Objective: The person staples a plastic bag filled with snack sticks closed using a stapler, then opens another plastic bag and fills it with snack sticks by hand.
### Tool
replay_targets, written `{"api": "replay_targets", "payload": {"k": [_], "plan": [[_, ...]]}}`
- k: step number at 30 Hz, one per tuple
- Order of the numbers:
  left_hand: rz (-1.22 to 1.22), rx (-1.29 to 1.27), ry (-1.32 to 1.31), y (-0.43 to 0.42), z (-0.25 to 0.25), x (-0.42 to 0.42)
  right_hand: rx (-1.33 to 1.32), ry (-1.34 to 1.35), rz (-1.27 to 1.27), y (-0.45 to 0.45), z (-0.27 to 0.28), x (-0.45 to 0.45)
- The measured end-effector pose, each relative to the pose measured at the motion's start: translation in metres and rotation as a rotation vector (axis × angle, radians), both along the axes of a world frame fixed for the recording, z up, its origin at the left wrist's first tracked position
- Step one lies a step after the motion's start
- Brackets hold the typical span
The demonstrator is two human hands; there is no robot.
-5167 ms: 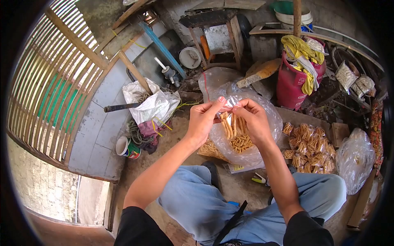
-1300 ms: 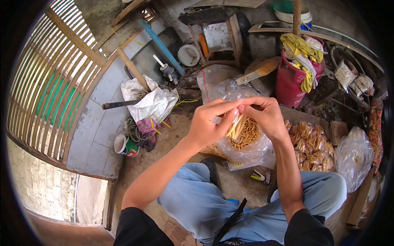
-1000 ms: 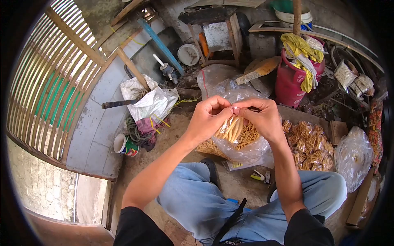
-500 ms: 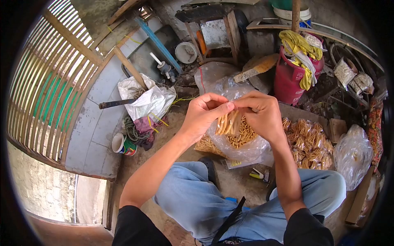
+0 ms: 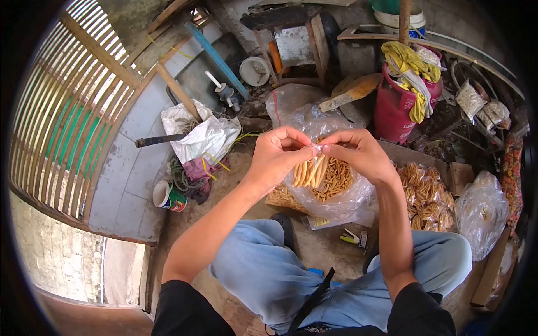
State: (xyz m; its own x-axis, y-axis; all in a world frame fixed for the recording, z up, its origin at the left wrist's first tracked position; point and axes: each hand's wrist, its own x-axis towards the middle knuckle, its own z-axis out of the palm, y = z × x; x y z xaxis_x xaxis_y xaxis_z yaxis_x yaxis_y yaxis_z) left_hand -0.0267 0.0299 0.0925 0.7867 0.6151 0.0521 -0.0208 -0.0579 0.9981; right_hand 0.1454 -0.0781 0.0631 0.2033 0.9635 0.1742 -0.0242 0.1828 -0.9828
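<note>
Between my two hands hangs a small clear plastic packet of stick-shaped snacks [image 5: 308,172], its gathered top pinched by fingers on both sides. My left hand [image 5: 278,152] grips that top between thumb and forefinger. My right hand [image 5: 361,157] pinches it from the other side, the thumb close to the left one. Just below and behind the packet, a large open plastic bag [image 5: 352,206] holds loose snack sticks [image 5: 338,182]. A heap of filled packets [image 5: 423,196] lies to the right of my right forearm. On the floor between my knees rests a green-and-black stapler [image 5: 350,237].
A crumpled clear plastic bag [image 5: 483,208] lies at the far right. Behind stands a dark pink gas cylinder [image 5: 392,109] with yellow cloths [image 5: 412,61] on top. On the left are a white sack [image 5: 204,137] and a small tub [image 5: 168,197].
My right hand has turned and its fingers have shifted at the packet's top, so more of the packet shows. The left hand stays nearly in place.
</note>
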Motion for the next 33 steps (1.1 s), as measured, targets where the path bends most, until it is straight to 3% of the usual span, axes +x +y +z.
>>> {"api": "replay_targets", "payload": {"k": [3,11,14,17,27,31,33], "plan": [[-0.027,0.086,0.029,-0.002,0.004,-0.003,-0.042,0.053,0.027,-0.002,0.002,-0.001],[0.012,0.243,0.028,-0.004,-0.009,-0.001,0.095,-0.458,-0.156,0.0,0.007,-0.008],[0.028,0.244,-0.047,0.001,-0.017,0.001,0.17,-0.448,-0.247,0.004,0.001,-0.014],[-0.038,0.264,0.062,0.002,-0.023,0.0,0.176,-0.3,-0.2,0.006,-0.007,-0.012],[0.011,0.335,0.115,0.014,-0.029,-0.007,0.132,-0.19,-0.227,0.006,-0.036,0.006],[-0.043,0.357,0.148,0.026,-0.034,-0.019,-0.176,-0.244,-0.218,-0.013,-0.075,0.061],[-0.101,0.351,0.136,0.027,-0.037,-0.022,-0.757,-0.36,-0.021,-0.025,-0.109,0.085]]}}
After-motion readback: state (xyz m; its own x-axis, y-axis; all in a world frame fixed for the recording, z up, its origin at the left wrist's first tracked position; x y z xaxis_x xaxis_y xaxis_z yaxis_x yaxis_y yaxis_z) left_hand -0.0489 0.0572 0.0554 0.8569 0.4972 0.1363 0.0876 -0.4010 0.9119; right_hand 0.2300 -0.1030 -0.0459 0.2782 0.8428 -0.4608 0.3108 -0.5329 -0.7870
